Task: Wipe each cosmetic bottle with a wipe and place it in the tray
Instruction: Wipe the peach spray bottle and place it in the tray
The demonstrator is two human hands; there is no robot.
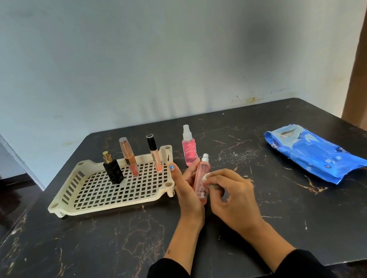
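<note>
Your left fingers [185, 177] curl round a slim pink bottle [202, 179], which tilts with its silver cap pointing away from you, just above the worktop [122, 246]. Your right fingers [215, 178] pinch a small white wipe [207, 178] and press it against the side of that bottle, about halfway along. The left hand [187, 194] lies on the bottle's left, palm turned in; the right hand [233, 198] comes over from the right, knuckles up.

Just beyond your left fingertips stands a second pink spray bottle [189, 147] with a clear cap, upright on the worktop and outside the tray. To the left of your left fingers, its near right corner almost touching them, sits the cream slatted tray [71, 201]. Three things stand upright along its far side: a black perfume bottle [112, 169], an orange tube [129, 157] and a lip gloss [154, 153] with a black cap.

Well off to the right of your right fingers lies a blue wipes pack [313, 153], flat on the worktop.
</note>
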